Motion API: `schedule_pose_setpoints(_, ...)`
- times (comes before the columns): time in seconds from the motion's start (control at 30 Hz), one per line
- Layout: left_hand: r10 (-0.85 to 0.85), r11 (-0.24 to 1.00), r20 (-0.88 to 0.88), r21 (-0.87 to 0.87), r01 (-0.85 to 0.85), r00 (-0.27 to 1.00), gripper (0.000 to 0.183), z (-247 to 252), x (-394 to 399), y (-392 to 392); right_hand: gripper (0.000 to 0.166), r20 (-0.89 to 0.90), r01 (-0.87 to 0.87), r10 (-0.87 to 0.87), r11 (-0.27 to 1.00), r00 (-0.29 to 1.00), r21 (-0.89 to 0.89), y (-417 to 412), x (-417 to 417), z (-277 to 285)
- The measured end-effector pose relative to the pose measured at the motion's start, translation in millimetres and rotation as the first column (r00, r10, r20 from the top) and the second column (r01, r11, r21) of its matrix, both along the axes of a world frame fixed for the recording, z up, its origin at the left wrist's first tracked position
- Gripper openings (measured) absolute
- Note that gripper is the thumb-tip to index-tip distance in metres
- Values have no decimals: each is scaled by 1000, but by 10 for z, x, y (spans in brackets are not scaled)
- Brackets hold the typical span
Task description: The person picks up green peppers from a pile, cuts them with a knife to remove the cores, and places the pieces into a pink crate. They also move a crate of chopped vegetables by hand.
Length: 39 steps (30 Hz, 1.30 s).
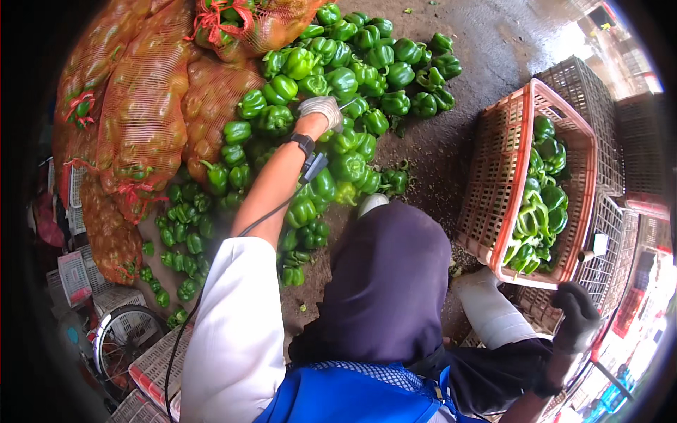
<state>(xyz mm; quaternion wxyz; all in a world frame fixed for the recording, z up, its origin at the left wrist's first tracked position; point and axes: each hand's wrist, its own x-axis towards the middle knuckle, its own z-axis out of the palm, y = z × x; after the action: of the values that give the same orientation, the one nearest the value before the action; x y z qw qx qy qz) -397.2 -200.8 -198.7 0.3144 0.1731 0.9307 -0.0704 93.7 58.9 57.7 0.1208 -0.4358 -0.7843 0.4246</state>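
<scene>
My left hand (pixel 322 110), in a pale work glove, reaches into a heap of green bell peppers (pixel 341 82) on the ground. A thin, blade-like tool (pixel 347 103) sticks out of its grip; the handle is hidden in the glove. My right hand (pixel 579 320), in a dark glove, is raised with curled fingers beside the near corner of a pink plastic crate (pixel 521 164). Whether it holds anything is unclear. Inside the crate lie whole green peppers (pixel 550 150) and pale, split or misshapen ones (pixel 531 217).
Filled orange mesh sacks (pixel 143 111) stand at the left, beside more loose peppers (pixel 185 217). Grey plastic crates (pixel 584 121) are behind the pink one. A bicycle wheel (pixel 129 343) and crates (pixel 158 354) are at lower left. A black cable (pixel 264 215) runs along my left arm.
</scene>
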Motion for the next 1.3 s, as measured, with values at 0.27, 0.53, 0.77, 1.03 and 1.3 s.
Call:
schedule_pose_setpoints(0.27, -260, 962, -64, 71, 265, 963, 43, -108, 53, -241, 17, 90, -125, 164, 932, 982, -341, -208, -735, -629)
schedule_pose_setpoints(0.53, -284, 958, 29, -30, 285, 958, 38, -112, 105, 76, 28, -115, -91, 9, 676, 993, -731, -412, -1511, -1510)
schedule_pose_setpoints(0.77, -335, 939, -221, 3, 344, 916, 32, -249, 469, -37, 31, -186, -157, -142, 193, 972, -969, -967, -2024, -2758)
schedule_pose_setpoints(1.03, -22, 968, -181, 242, 66, 983, 34, -204, 343, 9, 32, -151, -145, -148, 50, 977, -988, -1170, -2503, -3268)
schedule_pose_setpoints(1.3, -41, 448, 139, 888, -106, 989, 78, 613, 634, 73, 64, -435, -437, -215, 42, 874, -898, -841, -2544, -2587)
